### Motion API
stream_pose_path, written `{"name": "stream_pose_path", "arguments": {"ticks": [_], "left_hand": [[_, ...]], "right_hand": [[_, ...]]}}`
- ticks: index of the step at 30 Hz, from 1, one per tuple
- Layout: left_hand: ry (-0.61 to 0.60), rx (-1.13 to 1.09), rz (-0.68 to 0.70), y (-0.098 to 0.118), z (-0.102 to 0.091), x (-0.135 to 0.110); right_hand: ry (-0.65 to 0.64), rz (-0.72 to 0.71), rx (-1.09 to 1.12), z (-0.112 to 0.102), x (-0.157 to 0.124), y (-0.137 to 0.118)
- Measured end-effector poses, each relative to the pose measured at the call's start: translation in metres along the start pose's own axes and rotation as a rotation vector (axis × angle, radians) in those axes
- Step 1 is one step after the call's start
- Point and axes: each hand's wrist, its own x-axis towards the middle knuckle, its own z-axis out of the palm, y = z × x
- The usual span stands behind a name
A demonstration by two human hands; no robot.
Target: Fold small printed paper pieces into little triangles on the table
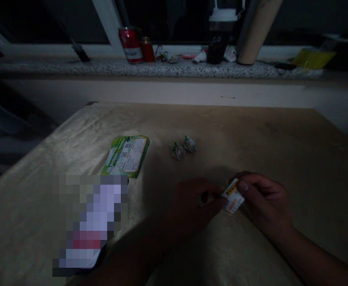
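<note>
Between my two hands is a small white printed packet [233,198] with a yellow-and-black strip, an orange patch and what looks like a barcode. My left hand [193,202] is closed, pinching its lower left corner between thumb and finger. At the upper right edge, my right hand [266,204] grips it with the thumb on top and the fingers curled behind. Farther back on the table lie two small crumpled green-and-white pieces, one on the left [178,151] and one on the right [189,143].
A green printed pack [127,157] lies left on the table [239,131]. Nearer me is a pixelated pale oblong object [99,218]. The stone windowsill [102,69] holds a red can [131,45], a red jar [147,49], a dark lidded cup [217,39] and a cardboard tube [257,33].
</note>
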Motion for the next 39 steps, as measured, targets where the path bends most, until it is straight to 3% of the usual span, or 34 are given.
{"name": "stream_pose_path", "arguments": {"ticks": [9, 15, 19, 27, 31, 39], "left_hand": [[0.041, -0.021, -0.014, 0.001, -0.001, 0.001], [0.243, -0.148, -0.073, -0.007, -0.005, 0.002], [0.306, -0.305, -0.088, -0.013, -0.005, 0.003], [0.205, -0.496, -0.180, -0.008, -0.005, 0.008], [0.181, -0.507, -0.225, -0.008, -0.004, 0.008], [0.221, -0.460, -0.164, -0.009, -0.004, 0.005]], "right_hand": [[0.019, 0.001, -0.036, -0.002, 0.000, 0.001], [0.039, 0.005, -0.081, 0.000, 0.003, -0.001], [-0.002, -0.044, -0.145, 0.002, 0.004, -0.006], [0.043, -0.210, -0.203, 0.004, 0.002, -0.009], [0.064, -0.188, -0.219, 0.004, 0.003, -0.010], [0.074, -0.104, -0.181, 0.004, 0.004, -0.009]]}}
